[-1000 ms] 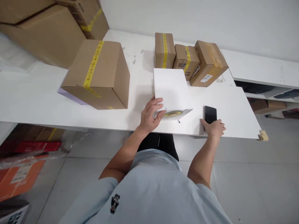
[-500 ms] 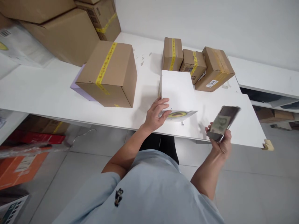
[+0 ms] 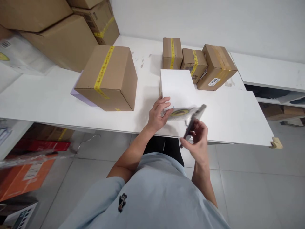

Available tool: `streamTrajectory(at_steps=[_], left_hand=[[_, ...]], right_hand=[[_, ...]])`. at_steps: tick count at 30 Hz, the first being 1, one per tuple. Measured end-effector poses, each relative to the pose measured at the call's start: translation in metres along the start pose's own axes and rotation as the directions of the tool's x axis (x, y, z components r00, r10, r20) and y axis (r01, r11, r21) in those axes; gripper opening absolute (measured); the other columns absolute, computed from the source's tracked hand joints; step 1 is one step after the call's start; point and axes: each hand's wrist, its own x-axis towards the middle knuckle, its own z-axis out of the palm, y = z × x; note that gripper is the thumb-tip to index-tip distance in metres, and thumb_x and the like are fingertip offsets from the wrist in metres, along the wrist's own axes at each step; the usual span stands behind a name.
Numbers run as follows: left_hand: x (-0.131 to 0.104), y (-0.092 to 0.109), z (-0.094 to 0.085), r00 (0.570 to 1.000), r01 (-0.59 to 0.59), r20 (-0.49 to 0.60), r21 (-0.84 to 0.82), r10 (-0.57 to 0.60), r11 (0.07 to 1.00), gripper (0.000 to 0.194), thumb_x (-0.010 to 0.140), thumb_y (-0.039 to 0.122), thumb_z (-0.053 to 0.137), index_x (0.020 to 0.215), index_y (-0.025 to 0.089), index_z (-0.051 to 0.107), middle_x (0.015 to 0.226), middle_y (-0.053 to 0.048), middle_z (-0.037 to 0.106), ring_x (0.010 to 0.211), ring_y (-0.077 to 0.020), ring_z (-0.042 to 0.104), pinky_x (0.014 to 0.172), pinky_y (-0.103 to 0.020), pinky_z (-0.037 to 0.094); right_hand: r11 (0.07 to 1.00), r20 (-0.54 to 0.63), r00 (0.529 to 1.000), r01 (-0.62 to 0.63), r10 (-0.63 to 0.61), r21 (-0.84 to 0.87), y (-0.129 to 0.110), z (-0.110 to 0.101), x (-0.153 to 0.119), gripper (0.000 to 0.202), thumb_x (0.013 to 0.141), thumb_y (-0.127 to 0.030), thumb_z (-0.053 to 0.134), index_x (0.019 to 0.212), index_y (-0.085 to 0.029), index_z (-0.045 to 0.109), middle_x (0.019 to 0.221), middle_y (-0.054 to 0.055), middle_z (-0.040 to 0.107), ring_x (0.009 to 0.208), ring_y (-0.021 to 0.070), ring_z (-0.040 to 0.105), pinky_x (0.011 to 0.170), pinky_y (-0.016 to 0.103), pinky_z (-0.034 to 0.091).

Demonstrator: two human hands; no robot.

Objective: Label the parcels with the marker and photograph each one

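Observation:
On the white table (image 3: 228, 117) stands a white box (image 3: 178, 87) with an avocado picture on its near side. My left hand (image 3: 158, 114) rests against the left near corner of this box, its fingers curved over the edge and the thumb on the front. A dark phone (image 3: 193, 124), tilted and seen almost edge-on, is gripped in my right hand (image 3: 198, 140), close in front of the box's right near corner. The phone's face is turned away and partly blurred.
A large taped carton (image 3: 111, 70) sits left of the white box, over a purple box (image 3: 83, 95). Behind stand three smaller cartons, one labelled (image 3: 214, 68). More cartons (image 3: 64, 41) are stacked at the back left. An orange box (image 3: 28, 178) lies low left.
My right hand has moved left with the phone, toward the white box, and turned it from face-up to nearly edge-on. My left hand stays at the box.

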Motion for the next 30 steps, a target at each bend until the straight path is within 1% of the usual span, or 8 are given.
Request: streamTrajectory(at_steps=[3, 7, 9, 13, 18, 21, 26, 30], left_hand=[[-0.002, -0.003, 0.002, 1.0, 0.002, -0.01, 0.037, -0.002, 0.999, 0.021, 0.1, 0.042, 0.051, 0.109, 0.023, 0.054, 0.126, -0.008, 0.068, 0.122, -0.0181, 0.065, 0.103, -0.044, 0.058], [-0.004, -0.007, 0.002, 0.999, -0.046, -0.002, 0.006, 0.046, 0.999, 0.021, 0.1, 0.04, 0.051, 0.114, 0.025, 0.054, 0.127, -0.006, 0.067, 0.123, -0.0194, 0.065, 0.102, -0.045, 0.059], [-0.004, -0.008, 0.001, 1.0, -0.004, 0.02, -0.035, 0.005, 0.999, 0.023, 0.099, 0.041, 0.052, 0.118, 0.028, 0.054, 0.128, -0.005, 0.066, 0.123, -0.0206, 0.065, 0.104, -0.047, 0.058], [-0.003, -0.007, 0.001, 0.994, 0.092, 0.055, -0.02, -0.09, 0.996, 0.029, 0.1, 0.048, 0.048, 0.122, 0.031, 0.054, 0.126, -0.004, 0.067, 0.12, -0.0202, 0.066, 0.106, -0.048, 0.058], [-0.003, -0.007, 0.001, 0.998, 0.026, 0.051, 0.035, -0.027, 0.999, 0.033, 0.095, 0.041, 0.058, 0.124, 0.025, 0.054, 0.126, -0.007, 0.068, 0.12, -0.0216, 0.066, 0.109, -0.047, 0.054], [-0.005, -0.006, 0.0, 0.998, 0.008, 0.062, 0.082, -0.013, 0.997, 0.032, 0.096, 0.037, 0.056, 0.126, 0.026, 0.053, 0.129, -0.006, 0.067, 0.125, -0.0212, 0.063, 0.108, -0.045, 0.055], [-0.005, -0.007, 0.0, 0.999, -0.031, 0.024, 0.032, 0.031, 0.999, 0.035, 0.097, 0.041, 0.054, 0.127, 0.025, 0.052, 0.13, -0.007, 0.066, 0.125, -0.02, 0.063, 0.107, -0.043, 0.055], [-0.004, -0.009, 0.003, 0.999, 0.032, 0.043, 0.049, -0.034, 0.998, 0.033, 0.097, 0.045, 0.053, 0.123, 0.025, 0.055, 0.126, -0.006, 0.069, 0.121, -0.0205, 0.065, 0.111, -0.047, 0.052]], right_hand=[[0.984, 0.023, 0.999, 0.032, -0.029, -0.174, -0.013, 0.022, -0.002, 0.083, 0.064, -0.041, 0.084, 0.133, -0.026, 0.04, 0.132, 0.011, 0.055, 0.12, 0.0272, 0.057, 0.095, 0.047, 0.053], [0.974, 0.054, 0.995, 0.088, -0.079, -0.208, -0.023, 0.04, 0.005, 0.083, 0.063, -0.044, 0.083, 0.131, -0.024, 0.04, 0.127, 0.011, 0.055, 0.118, 0.0281, 0.057, 0.094, 0.047, 0.054], [0.967, 0.043, 0.993, 0.117, -0.111, -0.224, -0.025, 0.045, 0.009, 0.082, 0.063, -0.044, 0.083, 0.13, -0.024, 0.04, 0.125, 0.01, 0.055, 0.116, 0.0277, 0.058, 0.095, 0.048, 0.054], [0.95, 0.02, 0.989, 0.146, -0.146, -0.277, -0.028, 0.047, 0.014, 0.082, 0.062, -0.044, 0.083, 0.129, -0.026, 0.04, 0.124, 0.008, 0.055, 0.113, 0.0275, 0.059, 0.093, 0.048, 0.054], [0.933, -0.026, 0.988, 0.136, -0.154, -0.332, -0.03, 0.043, 0.017, 0.081, 0.062, -0.043, 0.083, 0.129, -0.028, 0.039, 0.123, 0.007, 0.054, 0.109, 0.0267, 0.06, 0.09, 0.046, 0.055], [0.926, -0.041, 0.986, 0.137, -0.161, -0.353, -0.03, 0.041, 0.018, 0.081, 0.062, -0.043, 0.083, 0.129, -0.028, 0.04, 0.122, 0.007, 0.053, 0.11, 0.0268, 0.06, 0.09, 0.046, 0.055], [0.92, -0.057, 0.984, 0.136, -0.168, -0.369, -0.029, 0.042, 0.019, 0.08, 0.06, -0.041, 0.083, 0.126, -0.027, 0.041, 0.119, 0.007, 0.055, 0.107, 0.0265, 0.06, 0.088, 0.045, 0.055], [0.924, -0.044, 0.986, 0.133, -0.159, -0.36, -0.028, 0.045, 0.018, 0.081, 0.061, -0.042, 0.083, 0.128, -0.027, 0.041, 0.119, 0.007, 0.055, 0.106, 0.0268, 0.06, 0.087, 0.046, 0.055]])
